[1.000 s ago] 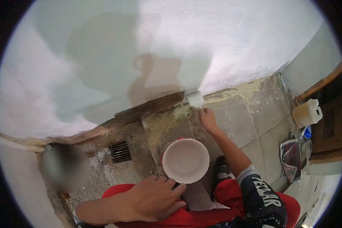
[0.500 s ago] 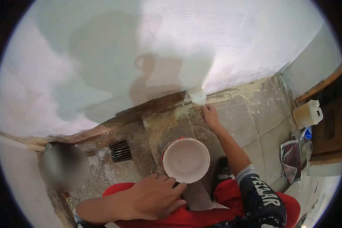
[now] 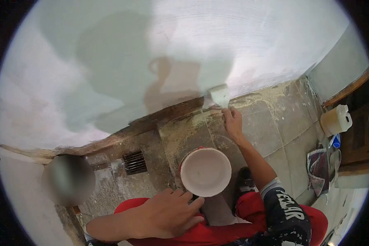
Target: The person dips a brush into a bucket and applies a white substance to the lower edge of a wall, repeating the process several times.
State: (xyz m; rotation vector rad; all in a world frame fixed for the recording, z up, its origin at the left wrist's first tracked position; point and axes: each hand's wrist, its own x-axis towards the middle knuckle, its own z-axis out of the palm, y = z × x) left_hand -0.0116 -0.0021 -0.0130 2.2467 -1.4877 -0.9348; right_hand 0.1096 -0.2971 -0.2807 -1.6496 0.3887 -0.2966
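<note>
My right hand [image 3: 233, 123] is closed around the narrow end of a flat, wide paintbrush [image 3: 219, 96] coated in white. Its broad end is against the foot of the wall [image 3: 258, 37], just above the floor. A round bucket [image 3: 206, 172] with a whitish inside and some red on its outer side stands on the floor in front of me. My left hand [image 3: 168, 211] rests palm down over my red-trousered leg, fingers loosely apart, beside the bucket's near rim. It holds nothing that I can see.
A metal floor drain [image 3: 134, 162] lies left of the bucket. A blurred round grey shape [image 3: 69, 180] stands in the left corner. To the right are a yellowish jerrycan [image 3: 335, 120], a blue-labelled item [image 3: 335, 141] and a crumpled cloth [image 3: 317, 170]. Pale residue marks the tiles along the wall.
My right hand and the paintbrush have shifted slightly up and right along the wall base, and more of the broad end shows. The view has shifted slightly; my left hand stays put.
</note>
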